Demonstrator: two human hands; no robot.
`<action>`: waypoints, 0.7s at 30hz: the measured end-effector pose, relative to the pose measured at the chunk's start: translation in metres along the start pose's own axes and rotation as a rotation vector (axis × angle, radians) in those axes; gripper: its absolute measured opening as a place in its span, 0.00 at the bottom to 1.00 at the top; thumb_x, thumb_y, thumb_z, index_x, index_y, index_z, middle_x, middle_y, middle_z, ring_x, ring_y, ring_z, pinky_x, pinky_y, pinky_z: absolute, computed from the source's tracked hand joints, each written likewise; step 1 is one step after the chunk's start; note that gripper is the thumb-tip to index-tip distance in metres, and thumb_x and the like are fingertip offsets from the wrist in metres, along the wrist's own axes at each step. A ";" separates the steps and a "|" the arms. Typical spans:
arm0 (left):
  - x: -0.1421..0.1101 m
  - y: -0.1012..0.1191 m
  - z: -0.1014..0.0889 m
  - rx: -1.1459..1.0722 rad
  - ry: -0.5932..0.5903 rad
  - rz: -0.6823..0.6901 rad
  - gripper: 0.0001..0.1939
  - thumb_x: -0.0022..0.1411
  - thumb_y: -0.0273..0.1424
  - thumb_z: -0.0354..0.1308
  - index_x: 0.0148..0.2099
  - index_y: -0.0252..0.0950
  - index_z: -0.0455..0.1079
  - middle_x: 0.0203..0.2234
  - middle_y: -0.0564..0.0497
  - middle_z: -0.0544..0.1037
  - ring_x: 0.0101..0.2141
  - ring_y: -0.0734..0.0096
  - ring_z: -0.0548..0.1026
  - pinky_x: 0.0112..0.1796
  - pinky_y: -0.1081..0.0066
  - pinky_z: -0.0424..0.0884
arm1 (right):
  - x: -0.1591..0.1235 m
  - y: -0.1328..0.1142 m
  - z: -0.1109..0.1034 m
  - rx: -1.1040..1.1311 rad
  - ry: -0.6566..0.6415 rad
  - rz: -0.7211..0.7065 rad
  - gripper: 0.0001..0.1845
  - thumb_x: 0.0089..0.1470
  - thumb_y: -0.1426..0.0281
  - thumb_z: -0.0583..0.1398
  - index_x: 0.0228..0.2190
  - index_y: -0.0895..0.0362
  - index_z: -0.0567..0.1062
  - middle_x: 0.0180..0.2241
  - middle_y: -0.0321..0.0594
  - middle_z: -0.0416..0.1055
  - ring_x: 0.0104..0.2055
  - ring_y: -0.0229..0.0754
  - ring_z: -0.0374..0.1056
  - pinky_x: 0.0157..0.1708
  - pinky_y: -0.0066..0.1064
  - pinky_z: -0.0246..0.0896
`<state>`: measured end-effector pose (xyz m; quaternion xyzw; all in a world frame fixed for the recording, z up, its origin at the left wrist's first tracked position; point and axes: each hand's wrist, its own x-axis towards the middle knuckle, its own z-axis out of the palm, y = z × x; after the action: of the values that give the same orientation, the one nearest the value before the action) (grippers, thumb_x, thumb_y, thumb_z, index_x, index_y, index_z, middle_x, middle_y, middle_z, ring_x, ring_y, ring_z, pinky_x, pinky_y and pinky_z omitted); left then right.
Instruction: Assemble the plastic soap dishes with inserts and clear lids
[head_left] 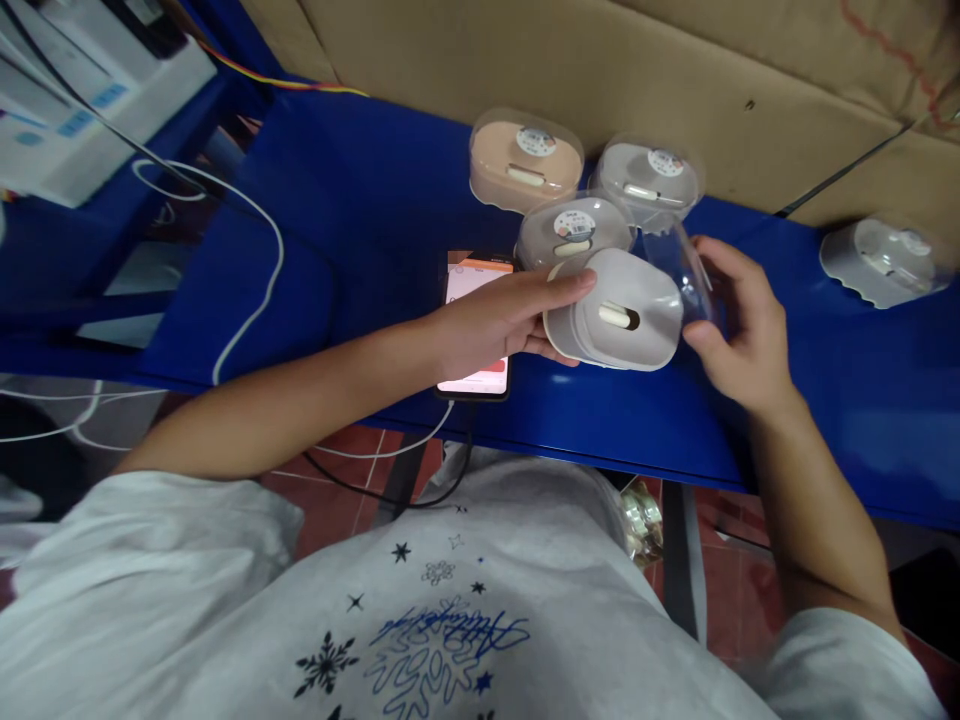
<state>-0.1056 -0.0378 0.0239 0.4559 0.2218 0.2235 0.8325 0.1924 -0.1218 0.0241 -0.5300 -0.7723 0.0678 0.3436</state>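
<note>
Over my remote feed, the left hand (pixel 502 315) covers the middle of the phone (pixel 472 381), whose screen text is too small for me. Right of the phone, the grey container (pixel 626 346) hides some fingers, and the clear lid (pixel 691 275) blurs. Beyond the phone, I can't read the label (pixel 574 225); far left of it, my picture's edge crops a white device (pixel 112 110).

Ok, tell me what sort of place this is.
Perhaps a small workroom or stall, though I can't be sure: a blue table, several similar rounded boxes and a phone on a cable suggest it.
</note>
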 end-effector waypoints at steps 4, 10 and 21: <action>0.001 0.000 0.001 -0.003 0.012 0.008 0.29 0.62 0.52 0.73 0.55 0.37 0.80 0.50 0.38 0.86 0.53 0.45 0.84 0.52 0.54 0.82 | 0.002 -0.019 0.009 -0.031 -0.014 -0.147 0.43 0.64 0.41 0.62 0.72 0.45 0.62 0.70 0.50 0.67 0.73 0.64 0.63 0.72 0.64 0.59; 0.002 -0.004 0.002 -0.008 0.027 0.002 0.30 0.62 0.53 0.73 0.56 0.36 0.80 0.48 0.39 0.86 0.53 0.48 0.84 0.55 0.52 0.80 | 0.000 -0.021 0.016 -0.143 -0.049 -0.147 0.47 0.63 0.41 0.62 0.74 0.43 0.56 0.71 0.54 0.62 0.74 0.68 0.59 0.72 0.68 0.57; 0.001 -0.004 0.001 0.032 0.016 0.009 0.30 0.61 0.52 0.74 0.57 0.36 0.81 0.51 0.38 0.86 0.56 0.47 0.83 0.56 0.52 0.79 | -0.001 -0.020 0.018 -0.145 -0.068 -0.213 0.49 0.63 0.41 0.62 0.75 0.44 0.52 0.72 0.54 0.59 0.74 0.68 0.59 0.73 0.66 0.58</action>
<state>-0.1035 -0.0402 0.0212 0.4686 0.2299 0.2274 0.8221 0.1659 -0.1268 0.0192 -0.4658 -0.8383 -0.0069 0.2831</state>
